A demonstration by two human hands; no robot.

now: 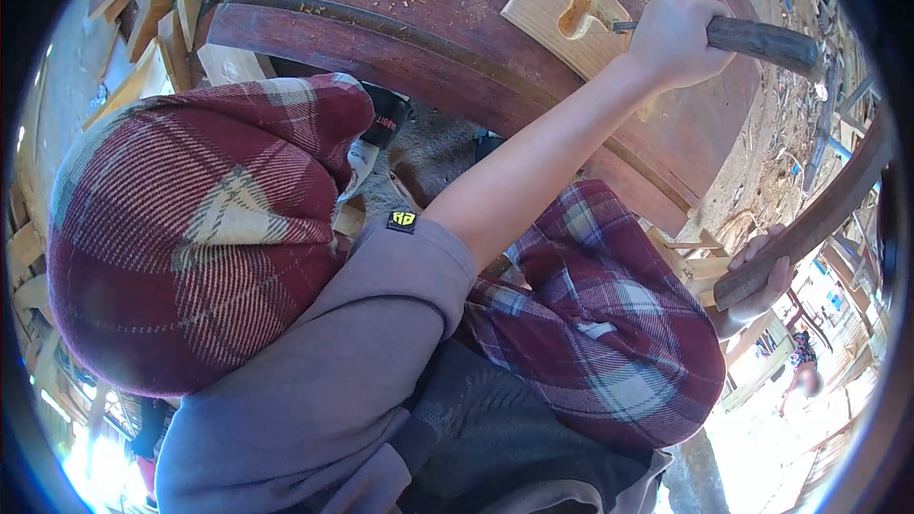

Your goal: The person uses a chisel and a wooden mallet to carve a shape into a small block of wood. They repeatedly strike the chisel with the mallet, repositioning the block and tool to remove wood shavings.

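My left hand (678, 38) is closed around a chisel, whose dark wooden handle (766, 45) sticks out to the right of the fist. The short metal blade (624, 27) meets the edge of a curved recess (574, 9) carved in a pale wooden board (538, 5). That board lies on a reddish-brown wooden bench (428, 33). Lower on the right, my right hand (762, 276) grips the lower end of a long, dark, curved piece of wood (809, 214). Its far end reaches up to the right, apart from the chisel handle.
Wood chips are scattered on the bench top, which has a long groove (419, 46). Wooden offcuts (162, 33) are piled at the upper left. My legs in plaid cloth (219, 228) are below the bench. A distant person (804, 366) shows at the right.
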